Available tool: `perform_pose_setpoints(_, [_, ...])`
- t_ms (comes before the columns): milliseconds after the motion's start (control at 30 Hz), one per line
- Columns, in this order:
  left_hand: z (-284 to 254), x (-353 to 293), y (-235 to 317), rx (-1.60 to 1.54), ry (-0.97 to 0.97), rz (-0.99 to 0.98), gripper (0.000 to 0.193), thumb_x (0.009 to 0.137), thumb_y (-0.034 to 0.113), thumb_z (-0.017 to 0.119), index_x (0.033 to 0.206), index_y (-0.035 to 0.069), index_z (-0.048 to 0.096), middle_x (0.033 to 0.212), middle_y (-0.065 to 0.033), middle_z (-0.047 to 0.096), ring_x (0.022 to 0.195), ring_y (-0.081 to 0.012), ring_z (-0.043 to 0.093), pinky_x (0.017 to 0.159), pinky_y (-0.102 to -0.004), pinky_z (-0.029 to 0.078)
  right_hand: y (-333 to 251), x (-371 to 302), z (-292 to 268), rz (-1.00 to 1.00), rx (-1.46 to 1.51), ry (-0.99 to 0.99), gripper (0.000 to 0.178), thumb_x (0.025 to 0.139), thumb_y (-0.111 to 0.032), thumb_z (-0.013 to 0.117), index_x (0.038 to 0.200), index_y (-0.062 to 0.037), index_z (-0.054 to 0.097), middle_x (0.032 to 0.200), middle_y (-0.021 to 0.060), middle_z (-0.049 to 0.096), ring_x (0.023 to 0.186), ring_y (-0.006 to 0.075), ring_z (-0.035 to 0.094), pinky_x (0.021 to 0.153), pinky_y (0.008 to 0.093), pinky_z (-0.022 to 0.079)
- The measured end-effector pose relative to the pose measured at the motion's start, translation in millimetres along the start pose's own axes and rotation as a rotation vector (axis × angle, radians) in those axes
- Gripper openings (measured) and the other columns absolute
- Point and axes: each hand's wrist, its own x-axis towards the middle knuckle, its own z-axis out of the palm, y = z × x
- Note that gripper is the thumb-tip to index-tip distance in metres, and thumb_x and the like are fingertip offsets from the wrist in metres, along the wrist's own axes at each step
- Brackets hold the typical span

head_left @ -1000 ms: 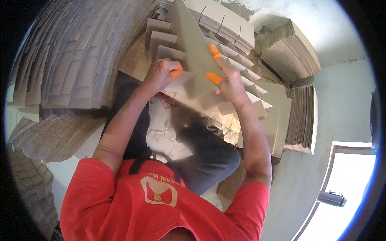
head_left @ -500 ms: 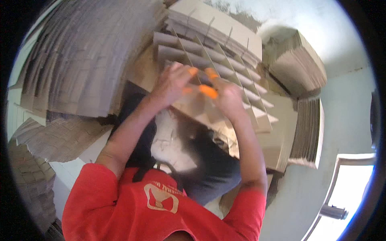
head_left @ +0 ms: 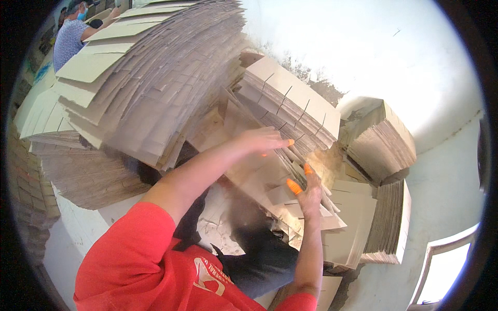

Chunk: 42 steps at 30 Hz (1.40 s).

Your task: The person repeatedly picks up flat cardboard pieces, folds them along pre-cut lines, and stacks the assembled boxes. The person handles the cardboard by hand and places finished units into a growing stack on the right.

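A cardboard partition [head_left: 276, 165], its slotted strips folded down nearly flat, lies slantwise before me on a board surface. My left hand [head_left: 265, 140] rests along its far edge with the fingers stretched out, and an orange finger cover shows at a fingertip. Near the partition's right end is my right hand [head_left: 310, 194], thumb and forefinger spread apart and both capped in orange; its other fingers are partly hidden. Just beyond lies a stack of slotted cardboard strips [head_left: 293, 101].
A tall, fanned pile of cardboard sheets [head_left: 171, 72] rises on the left. More cardboard stacks [head_left: 381, 137] stand along the wall at right, one of them [head_left: 386, 223] on edge. Another person [head_left: 72, 41] is at far left. A bright window [head_left: 448, 269] is at lower right.
The partition stood opened out as a grid and is now folded nearly flat. My hands have moved lower and apart, the left reaching across to the right. The view has swung left.
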Motion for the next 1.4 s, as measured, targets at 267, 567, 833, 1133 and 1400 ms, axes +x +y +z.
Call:
perform_pose_setpoints(267, [-6.7, -4.5, 40.7, -0.82, -0.114, -0.546, 0.065, 0.097, 0.061, 0.032, 0.124, 0.01, 0.062, 0.097, -0.0104, 0.064, 0.096, -0.0228, 0.06, 0.086, -0.0424, 0.048, -25.2, 7.0, -34.5, 0.261, 1.604, 0.067, 0.063, 0.095, -0.039, 0.059, 0.141, 0.0008, 0.042, 0.118, 0.0199, 0.062, 0.097, 0.0267, 0.064, 0.067, 0.0388, 0.059])
perform_pose_setpoints(567, [-159.3, 77.6, 140.5, -0.705, 0.2, -0.289, 0.045, 0.103, 0.04, 0.037, 0.124, 0.007, 0.059, 0.116, -0.01, 0.062, 0.11, -0.0252, 0.056, 0.095, -0.04, 0.045, -36.8, -44.8, -109.4, -0.103, 1.946, 0.304, 0.068, 0.097, -0.049, 0.052, 0.141, 0.0016, 0.043, 0.106, 0.018, 0.066, 0.079, 0.0221, 0.066, 0.063, 0.0322, 0.057])
perform_pose_setpoints(833, [-344.6, 141.0, 150.5, 0.953, 0.488, 0.125, 0.019, 0.089, 0.016, 0.055, 0.072, 0.01, 0.059, 0.071, -0.0088, 0.059, 0.06, -0.0208, 0.055, 0.058, -0.0366, 0.051, -25.7, -114.8, -95.6, 0.358, 1.442, 0.345, 0.042, 0.097, -0.025, 0.057, 0.129, 0.0014, 0.056, 0.092, 0.0163, 0.069, 0.067, 0.0218, 0.068, 0.058, 0.0308, 0.056])
perform_pose_setpoints(1133, [-407.6, -135.4, -153.2, 1.168, 0.363, -0.398, 0.02, 0.087, 0.012, 0.056, 0.102, 0.006, 0.068, 0.095, -0.0152, 0.069, 0.087, -0.0318, 0.067, 0.076, -0.0455, 0.053, 55.3, -255.0, -103.0, 0.985, 0.855, 0.708, 0.024, 0.088, -0.007, 0.061, 0.109, 0.0029, 0.068, 0.083, 0.0083, 0.066, 0.065, 0.0133, 0.062, 0.052, 0.026, 0.052])
perform_pose_setpoints(1400, [-393.7, -114.3, -180.1, 1.015, -0.011, -0.869, 0.024, 0.09, 0.019, 0.057, 0.108, 0.004, 0.063, 0.106, -0.0187, 0.065, 0.098, -0.0334, 0.064, 0.083, -0.0458, 0.05, 117.9, -247.4, -128.8, 0.804, -0.392, 0.646, 0.035, 0.087, -0.011, 0.065, 0.122, -0.0088, 0.062, 0.103, 0.0099, 0.066, 0.098, 0.0255, 0.061, 0.083, 0.036, 0.048])
